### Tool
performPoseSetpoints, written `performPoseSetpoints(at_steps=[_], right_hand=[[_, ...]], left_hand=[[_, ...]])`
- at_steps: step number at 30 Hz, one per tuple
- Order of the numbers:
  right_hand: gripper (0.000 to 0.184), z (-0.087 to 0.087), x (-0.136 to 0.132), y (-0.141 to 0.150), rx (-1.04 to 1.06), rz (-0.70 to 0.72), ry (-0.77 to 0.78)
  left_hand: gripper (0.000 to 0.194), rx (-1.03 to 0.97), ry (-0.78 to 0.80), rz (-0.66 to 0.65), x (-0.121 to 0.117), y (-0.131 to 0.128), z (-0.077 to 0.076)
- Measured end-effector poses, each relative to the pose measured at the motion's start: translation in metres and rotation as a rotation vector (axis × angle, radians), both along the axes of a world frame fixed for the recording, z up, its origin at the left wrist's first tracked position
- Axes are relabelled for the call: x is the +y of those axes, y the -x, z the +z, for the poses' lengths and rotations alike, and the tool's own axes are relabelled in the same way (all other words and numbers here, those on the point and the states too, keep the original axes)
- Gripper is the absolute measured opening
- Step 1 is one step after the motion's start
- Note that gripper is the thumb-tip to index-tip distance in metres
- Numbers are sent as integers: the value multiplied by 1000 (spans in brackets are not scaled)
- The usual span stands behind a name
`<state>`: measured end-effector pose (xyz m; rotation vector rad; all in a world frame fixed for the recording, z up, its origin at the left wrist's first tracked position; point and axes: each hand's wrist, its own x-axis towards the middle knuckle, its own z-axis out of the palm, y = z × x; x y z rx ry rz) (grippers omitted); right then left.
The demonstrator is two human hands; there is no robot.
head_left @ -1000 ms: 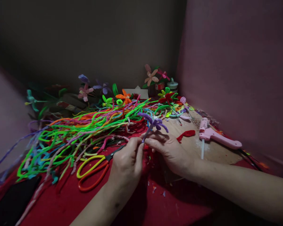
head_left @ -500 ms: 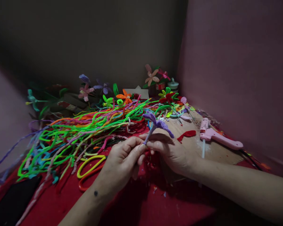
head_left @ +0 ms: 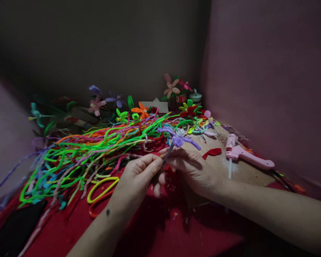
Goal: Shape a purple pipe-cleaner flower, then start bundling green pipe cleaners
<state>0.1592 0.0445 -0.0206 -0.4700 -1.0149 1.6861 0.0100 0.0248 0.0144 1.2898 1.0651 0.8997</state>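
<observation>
Between my hands a purple pipe-cleaner flower (head_left: 178, 140) stands tilted, its petals spread and pale stamens showing at its centre. My left hand (head_left: 141, 175) pinches the lower end of its stem between thumb and forefinger. From the other side, the fingers of my right hand (head_left: 194, 169) close around the stem just below the petals. The stem's lowest tip is hidden by the fingers. Just left of my left hand lie scissors with yellow and orange handles (head_left: 103, 189), their blades out of sight beneath the hand.
A big heap of colourful pipe cleaners (head_left: 91, 150) covers the left and middle. On the right, a pink glue gun (head_left: 247, 157) rests on a cardboard sheet (head_left: 246, 175), near a red petal piece (head_left: 212, 152). Finished flowers (head_left: 171, 89) stand at the back; a dark flat object (head_left: 18, 225) lies front left.
The purple flower has turned between my fingers, so its pale stamens now show and its petals sit differently. Both hands stay almost in the same place.
</observation>
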Motion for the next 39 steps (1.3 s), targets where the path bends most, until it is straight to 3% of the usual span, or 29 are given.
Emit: performPoseSetpoints(at_steps=[4, 7, 15, 21, 26, 39], right_hand=[[12, 2, 2, 2, 18, -120, 30], [9, 2, 2, 2, 4, -125, -22], [9, -2, -1, 0, -159, -190, -63], [12, 6, -2, -2, -199, -118, -185], [9, 10, -2, -2, -180, -83, -176], [12, 15, -3, -6, -288, -135, -242]], left_hand=[[8, 336, -414, 194, -3, -2, -7], [8, 532, -732, 242, -5, -4, -15], [28, 820, -1238, 294, -2, -2, -28], [27, 772, -1261, 263, -3, -2, -25], [24, 737, -1181, 306, -6, -4, -23], [21, 668, -1195, 312, -6, -3, -23]])
